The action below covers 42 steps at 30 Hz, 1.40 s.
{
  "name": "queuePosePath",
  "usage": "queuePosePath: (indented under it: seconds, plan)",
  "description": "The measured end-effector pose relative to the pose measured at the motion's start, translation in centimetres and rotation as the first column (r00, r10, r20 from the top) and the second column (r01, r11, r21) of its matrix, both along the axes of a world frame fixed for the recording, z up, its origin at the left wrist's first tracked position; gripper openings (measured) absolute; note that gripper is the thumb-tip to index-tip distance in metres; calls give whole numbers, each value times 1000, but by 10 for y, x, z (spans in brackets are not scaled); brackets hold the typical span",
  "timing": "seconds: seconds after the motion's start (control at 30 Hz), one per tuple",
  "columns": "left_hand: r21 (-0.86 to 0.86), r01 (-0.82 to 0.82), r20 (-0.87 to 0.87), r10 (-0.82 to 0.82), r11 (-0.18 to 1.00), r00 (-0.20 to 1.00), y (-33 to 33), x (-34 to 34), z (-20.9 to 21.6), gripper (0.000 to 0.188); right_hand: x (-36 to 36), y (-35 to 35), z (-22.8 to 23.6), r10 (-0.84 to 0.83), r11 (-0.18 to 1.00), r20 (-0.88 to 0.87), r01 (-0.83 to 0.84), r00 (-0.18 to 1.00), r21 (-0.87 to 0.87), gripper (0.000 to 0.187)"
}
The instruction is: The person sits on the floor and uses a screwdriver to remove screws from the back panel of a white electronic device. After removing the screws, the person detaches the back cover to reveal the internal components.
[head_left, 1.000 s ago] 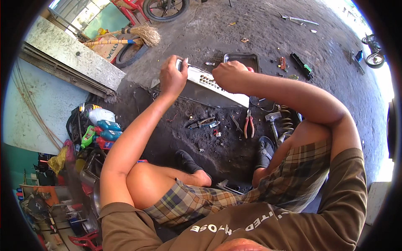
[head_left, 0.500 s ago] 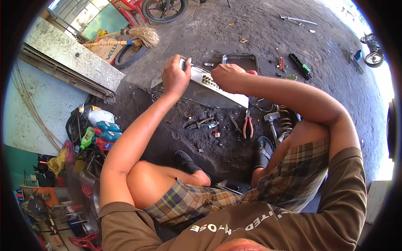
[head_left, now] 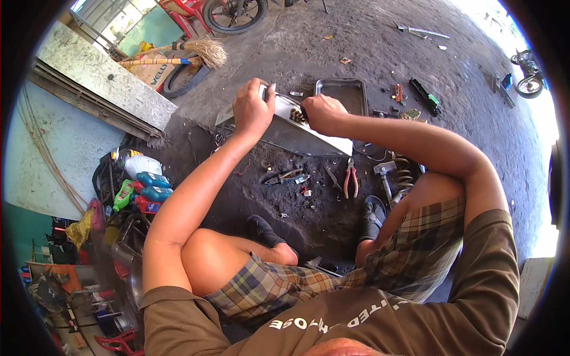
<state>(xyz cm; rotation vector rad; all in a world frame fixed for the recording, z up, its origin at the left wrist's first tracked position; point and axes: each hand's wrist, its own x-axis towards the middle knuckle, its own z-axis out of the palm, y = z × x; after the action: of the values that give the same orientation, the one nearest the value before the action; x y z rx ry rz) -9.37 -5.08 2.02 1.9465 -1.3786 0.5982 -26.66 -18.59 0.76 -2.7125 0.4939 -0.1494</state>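
As hands [head_left: 252, 110] grip, smooth, probably metal panel [head_left: 303, 133]

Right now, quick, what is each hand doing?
Left hand: closed, gripping the end of the metal cover.
Right hand: closed on the cover's top edge; what its fingers hold cannot be told.

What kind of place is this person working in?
Most likely an open-air motorcycle repair shop. On the oil-stained concrete floor lie red-handled pliers and a coiled metal shock spring, a spoked motorcycle wheel stands at the top, and coloured plastic oil bottles sit on the left.
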Motion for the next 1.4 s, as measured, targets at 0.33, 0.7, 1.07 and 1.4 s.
queuePosePath:
  seconds: [0.33,0.7,1.07,1.4]
  plan:
    - [-7,-12,12,12,1000,1000,2,6,-4,25,-2,10,-15,31,995,107,-21,994,-94,20]
    - [-20,5,-2,-5,1000,1000,5,4,-2,25,-3,14,-12,30,1000,189,-30,982,1,23]
    - [-9,15,-29,-15,1000,999,6,-1,3,24,-8,1,-16,175,984,143,-168,974,-60,37]
    - [-2,0,-10,0,1000,1000,8,0,1,22,-11,-2,-21,262,962,163,-244,951,-122,38]
